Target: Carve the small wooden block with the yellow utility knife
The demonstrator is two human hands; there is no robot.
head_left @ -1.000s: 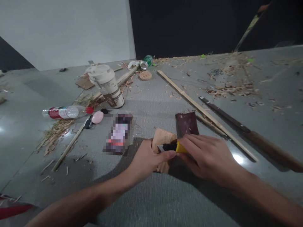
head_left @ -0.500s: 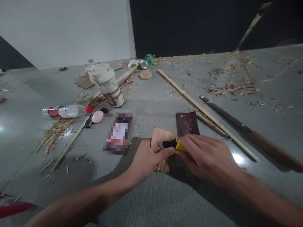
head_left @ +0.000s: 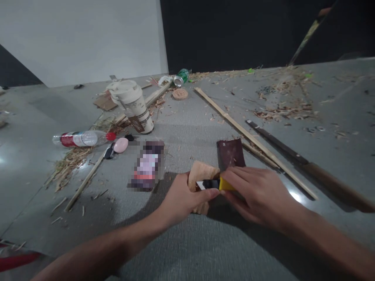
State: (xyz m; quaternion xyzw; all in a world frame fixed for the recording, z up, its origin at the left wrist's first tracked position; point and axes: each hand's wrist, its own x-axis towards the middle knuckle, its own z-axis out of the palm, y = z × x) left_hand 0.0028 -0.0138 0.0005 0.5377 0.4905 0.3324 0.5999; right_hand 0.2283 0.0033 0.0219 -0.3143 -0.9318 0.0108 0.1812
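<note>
Left hand (head_left: 182, 199): curled, thumb stretched toward the right hand.
Right hand (head_left: 258, 195): palm down, fingers bent in a pinch.
Forearms: angled inward, bare.

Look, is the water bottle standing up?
No, the water bottle lies on its side on the floor, left of the paper cup.

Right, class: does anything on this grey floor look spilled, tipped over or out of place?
Yes. A plastic bottle and a green can lie on their sides, and wood shavings and straw-like scraps litter the floor. A long knife lies bare beside the right hand.
</note>
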